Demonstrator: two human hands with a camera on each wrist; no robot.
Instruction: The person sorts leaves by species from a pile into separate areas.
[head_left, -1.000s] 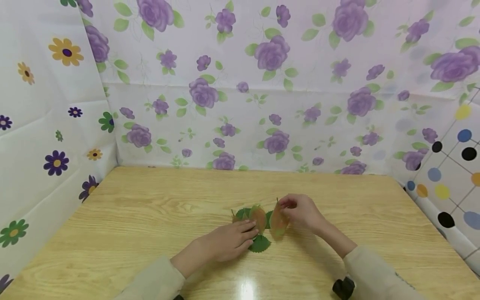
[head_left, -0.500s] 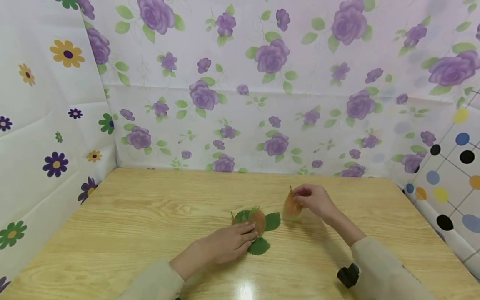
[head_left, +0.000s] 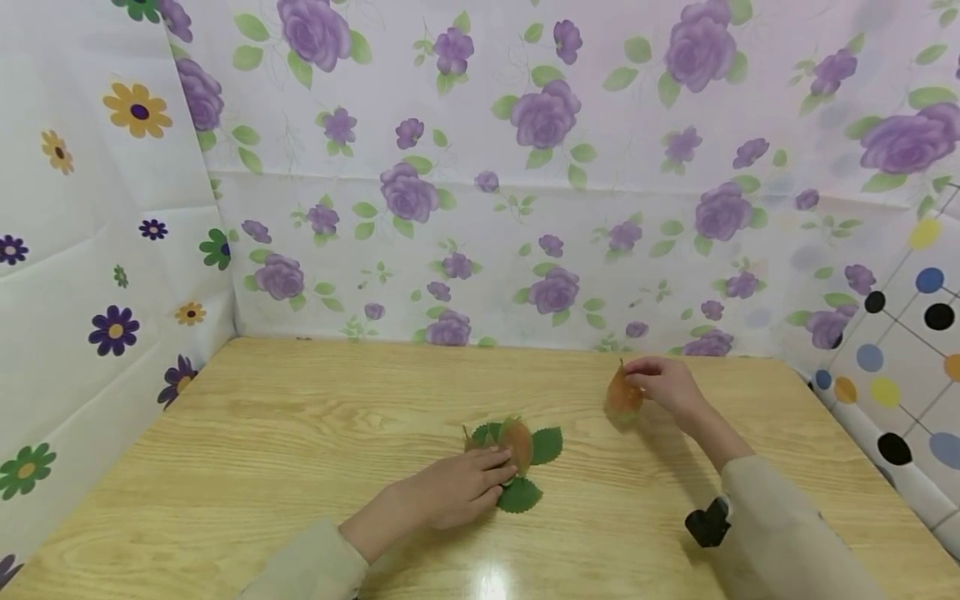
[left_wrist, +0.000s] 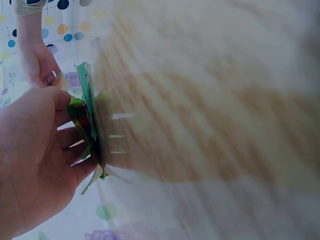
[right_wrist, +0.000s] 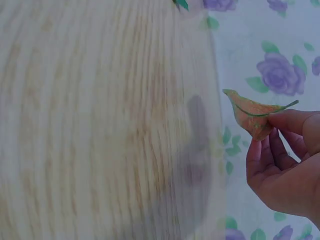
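Note:
My left hand (head_left: pixel 459 490) lies flat with fairly straight fingers on a small cluster of leaves near the middle of the table. Around its fingertips show an orange leaf (head_left: pixel 517 440), a green leaf (head_left: pixel 547 446) to the right and another green leaf (head_left: pixel 520 496) below; part of the cluster is hidden under the hand. Farther back and to the right, my right hand (head_left: pixel 670 392) pinches one orange leaf (head_left: pixel 622 397) between thumb and fingers, its stem pointing up. In the right wrist view this curved orange leaf (right_wrist: pixel 252 117) shows a green midrib.
The wood-grain table (head_left: pixel 322 417) ends at a back wall of purple-flowered cloth (head_left: pixel 480 225). Flowered cloth (head_left: pixel 82 275) stands at the left, and dotted cloth (head_left: pixel 900 392) at the right. A black device (head_left: pixel 708 523) is at the right sleeve.
My right hand has carried the orange leaf away from the cluster, rightward and toward the back of the table. The left hand has stayed in place on the leaves.

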